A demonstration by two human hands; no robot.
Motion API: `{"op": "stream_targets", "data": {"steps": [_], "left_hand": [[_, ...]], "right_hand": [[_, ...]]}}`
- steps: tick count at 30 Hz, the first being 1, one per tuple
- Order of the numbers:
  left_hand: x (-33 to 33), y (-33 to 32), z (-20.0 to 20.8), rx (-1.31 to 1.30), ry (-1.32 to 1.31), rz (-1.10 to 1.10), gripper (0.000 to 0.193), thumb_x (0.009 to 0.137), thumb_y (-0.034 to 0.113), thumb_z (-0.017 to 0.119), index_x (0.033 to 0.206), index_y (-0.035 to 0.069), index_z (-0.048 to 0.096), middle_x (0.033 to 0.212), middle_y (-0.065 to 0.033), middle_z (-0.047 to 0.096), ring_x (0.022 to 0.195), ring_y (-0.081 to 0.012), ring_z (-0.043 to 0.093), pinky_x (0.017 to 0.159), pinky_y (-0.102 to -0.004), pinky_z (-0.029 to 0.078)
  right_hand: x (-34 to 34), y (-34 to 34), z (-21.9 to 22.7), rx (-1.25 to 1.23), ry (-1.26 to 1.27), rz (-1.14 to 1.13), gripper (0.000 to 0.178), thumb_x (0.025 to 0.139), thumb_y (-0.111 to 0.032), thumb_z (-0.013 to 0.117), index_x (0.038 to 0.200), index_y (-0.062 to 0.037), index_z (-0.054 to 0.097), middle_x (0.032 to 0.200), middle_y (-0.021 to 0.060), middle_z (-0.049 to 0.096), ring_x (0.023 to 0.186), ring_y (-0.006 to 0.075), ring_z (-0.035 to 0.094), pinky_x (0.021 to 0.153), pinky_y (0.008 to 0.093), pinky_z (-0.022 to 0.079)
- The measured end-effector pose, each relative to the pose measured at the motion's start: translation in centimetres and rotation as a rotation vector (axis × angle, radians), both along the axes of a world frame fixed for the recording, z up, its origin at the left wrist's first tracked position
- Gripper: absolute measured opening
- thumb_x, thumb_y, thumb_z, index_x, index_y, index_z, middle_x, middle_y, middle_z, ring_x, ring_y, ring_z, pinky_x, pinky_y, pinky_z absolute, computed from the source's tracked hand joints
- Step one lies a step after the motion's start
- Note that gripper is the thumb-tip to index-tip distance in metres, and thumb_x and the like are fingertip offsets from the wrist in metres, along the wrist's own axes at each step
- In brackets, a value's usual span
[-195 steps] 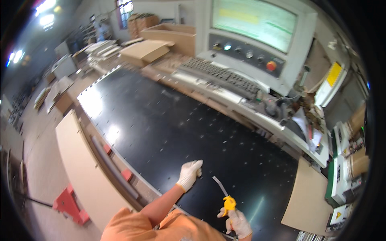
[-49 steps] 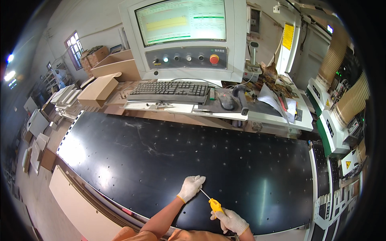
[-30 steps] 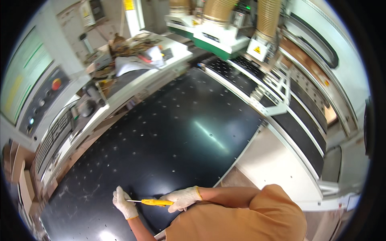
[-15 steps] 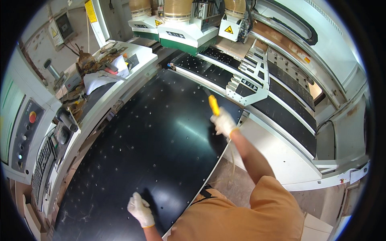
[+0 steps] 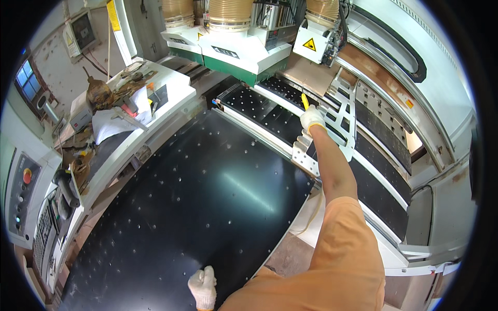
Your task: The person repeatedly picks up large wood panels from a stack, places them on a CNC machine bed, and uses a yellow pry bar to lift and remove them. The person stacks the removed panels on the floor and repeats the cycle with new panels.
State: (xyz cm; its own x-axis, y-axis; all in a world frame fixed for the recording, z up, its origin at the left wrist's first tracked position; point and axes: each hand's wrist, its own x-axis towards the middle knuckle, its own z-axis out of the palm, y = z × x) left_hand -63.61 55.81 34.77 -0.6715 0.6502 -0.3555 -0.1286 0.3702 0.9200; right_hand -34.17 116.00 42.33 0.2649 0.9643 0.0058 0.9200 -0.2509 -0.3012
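In a white work glove, my right hand (image 5: pixel 313 118) is closed around a yellow air blow gun (image 5: pixel 305 101). That arm is stretched far forward over the perforated black bed strips and the white slotted bracket (image 5: pixel 307 160). A pale hose (image 5: pixel 314 210) hangs below the forearm beside the black table's edge. My left hand (image 5: pixel 202 285), gloved too, is curled into a fist at the near part of the black table (image 5: pixel 171 223), with nothing visible in it. Small holes or studs dot the table's dark, shiny surface.
White-and-green machine heads (image 5: pixel 233 54) with ribbed ducts stand at the far side. On the left, a bench (image 5: pixel 179 83) carries papers, tools and a rusty-brown lump. A control panel (image 5: pixel 23 181) with a red button and a keyboard (image 5: pixel 42 236) are at far left. A curved white machine cover (image 5: pixel 430 31) rises at right.
My right hand has moved forward and right with the blow gun, from above the black table to over the bed strips. My left hand has shifted slightly nearer and right, its fingers more curled.
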Motion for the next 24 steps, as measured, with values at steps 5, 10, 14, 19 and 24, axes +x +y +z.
{"op": "stream_targets", "data": {"steps": [5, 10, 14, 19, 24], "left_hand": [[-0.5, 2.4, 0.0, -0.085, 0.034, 0.019, 0.05, 0.099, 0.014, 0.07, 0.056, 0.008, 0.046, 0.052, -0.0033, 0.053, 0.045, -0.0114, 0.049, 0.046, -0.0309, 0.039], [0.0, 4.8, 0.7, -0.08, 0.034, -0.082, 0.049, 0.099, 0.015, 0.069, 0.055, 0.005, 0.048, 0.051, -0.005, 0.054, 0.045, -0.0126, 0.051, 0.046, -0.0328, 0.039], [-0.6, 5.1, 1.8, -0.064, 0.083, -0.183, 0.047, 0.107, 0.025, 0.069, 0.065, 0.008, 0.055, 0.058, -0.0013, 0.055, 0.051, -0.0108, 0.049, 0.05, -0.0314, 0.039], [-1.1, 4.8, 2.4, -0.107, 0.074, -0.135, 0.051, 0.109, 0.028, 0.071, 0.065, 0.012, 0.052, 0.059, 0.0021, 0.054, 0.05, -0.0071, 0.045, 0.047, -0.0296, 0.036], [-1.0, 5.2, 2.9, -0.135, 0.074, -0.14, 0.052, 0.109, 0.031, 0.07, 0.065, 0.011, 0.052, 0.059, 0.0007, 0.055, 0.05, -0.0072, 0.045, 0.047, -0.0301, 0.036]], "right_hand": [[-0.2, 4.0, -0.1, 0.009, -0.057, -0.033, 0.04, 0.105, -0.022, 0.057, 0.139, -0.0023, 0.064, 0.139, 0.0279, 0.071, 0.13, 0.0427, 0.069, 0.109, 0.0515, 0.057], [-0.4, 6.3, -0.7, 0.012, -0.095, -0.015, 0.039, 0.106, -0.021, 0.055, 0.14, -0.0029, 0.064, 0.14, 0.0272, 0.071, 0.13, 0.0421, 0.07, 0.11, 0.051, 0.056], [-0.3, 7.2, -0.9, 0.017, -0.094, -0.025, 0.039, 0.107, -0.021, 0.054, 0.141, -0.0042, 0.064, 0.141, 0.0271, 0.07, 0.131, 0.042, 0.069, 0.11, 0.0512, 0.056], [-0.1, 7.7, -1.3, 0.036, -0.094, -0.059, 0.039, 0.109, -0.025, 0.054, 0.141, -0.0049, 0.064, 0.144, 0.0271, 0.068, 0.132, 0.0433, 0.069, 0.11, 0.0527, 0.056], [0.3, 8.3, -1.7, 0.025, -0.103, -0.049, 0.039, 0.11, -0.026, 0.053, 0.141, -0.0051, 0.064, 0.143, 0.028, 0.068, 0.131, 0.0429, 0.069, 0.11, 0.0528, 0.056]]}}
